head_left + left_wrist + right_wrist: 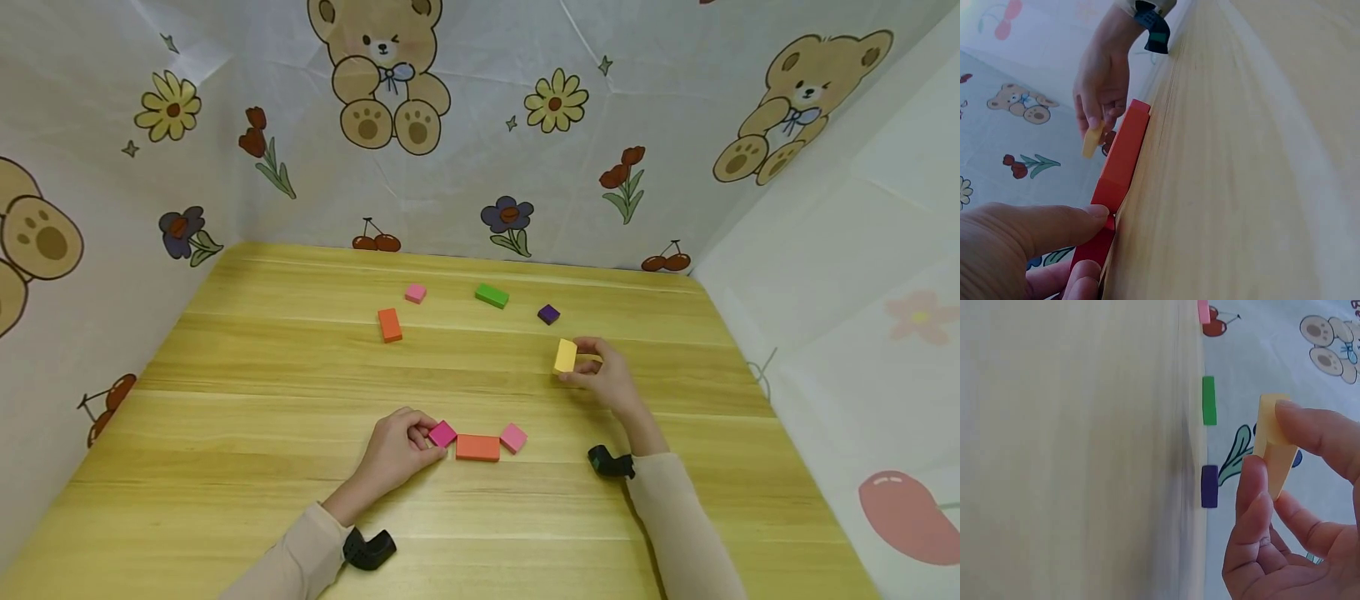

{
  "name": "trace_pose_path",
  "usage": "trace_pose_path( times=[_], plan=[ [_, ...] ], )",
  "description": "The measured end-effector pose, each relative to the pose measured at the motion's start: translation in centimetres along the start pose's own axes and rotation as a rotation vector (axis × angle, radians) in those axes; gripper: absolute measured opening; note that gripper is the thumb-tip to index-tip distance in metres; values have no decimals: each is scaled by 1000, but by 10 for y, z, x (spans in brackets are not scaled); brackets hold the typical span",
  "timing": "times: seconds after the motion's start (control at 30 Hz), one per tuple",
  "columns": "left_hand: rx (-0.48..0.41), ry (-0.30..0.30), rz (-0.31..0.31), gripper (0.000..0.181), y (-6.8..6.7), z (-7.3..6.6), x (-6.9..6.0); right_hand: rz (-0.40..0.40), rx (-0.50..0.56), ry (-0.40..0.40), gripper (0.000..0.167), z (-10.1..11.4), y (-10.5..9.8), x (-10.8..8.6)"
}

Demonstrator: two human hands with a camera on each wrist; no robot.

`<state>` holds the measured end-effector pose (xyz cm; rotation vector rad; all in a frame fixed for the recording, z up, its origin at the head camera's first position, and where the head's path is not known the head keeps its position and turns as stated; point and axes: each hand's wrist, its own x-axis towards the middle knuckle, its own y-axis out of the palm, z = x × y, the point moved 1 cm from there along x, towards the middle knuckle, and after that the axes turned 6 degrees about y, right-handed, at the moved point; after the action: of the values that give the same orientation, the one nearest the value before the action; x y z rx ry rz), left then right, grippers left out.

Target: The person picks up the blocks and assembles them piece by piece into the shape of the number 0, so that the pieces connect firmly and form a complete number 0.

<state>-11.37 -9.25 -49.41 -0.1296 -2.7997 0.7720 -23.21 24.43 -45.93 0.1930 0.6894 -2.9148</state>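
Observation:
My left hand (400,447) pinches a magenta block (442,434) that lies on the table, its corner against the left end of an orange block (477,447). A pink block (513,438) sits turned at the orange block's right end. Off to the right, my right hand (606,377) holds a yellow block (566,357) between thumb and fingers. In the right wrist view the yellow block (1275,440) is up off the table. The left wrist view shows the thumb on the magenta block (1094,247), partly covered by the fingers.
Farther back on the wooden table (300,375) lie another orange block (390,325), a small pink block (416,293), a green block (492,296) and a purple block (549,314). A patterned cloth (465,183) stands along the table's back edge.

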Motion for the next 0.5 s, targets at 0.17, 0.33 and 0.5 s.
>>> trace_pose_path(
  times=[0.17, 0.33, 0.5],
  plan=[
    [-6, -15, 8, 29, 0, -1, 1, 25, -23, -28, 65, 2, 10, -8],
    [-4, -20, 5, 29, 0, -1, 1, 48, -37, -58, 65, 5, 20, -15],
    [-2, -19, 4, 28, 0, -1, 1, 82, -37, -64, 64, 8, 30, -22]
  ],
)
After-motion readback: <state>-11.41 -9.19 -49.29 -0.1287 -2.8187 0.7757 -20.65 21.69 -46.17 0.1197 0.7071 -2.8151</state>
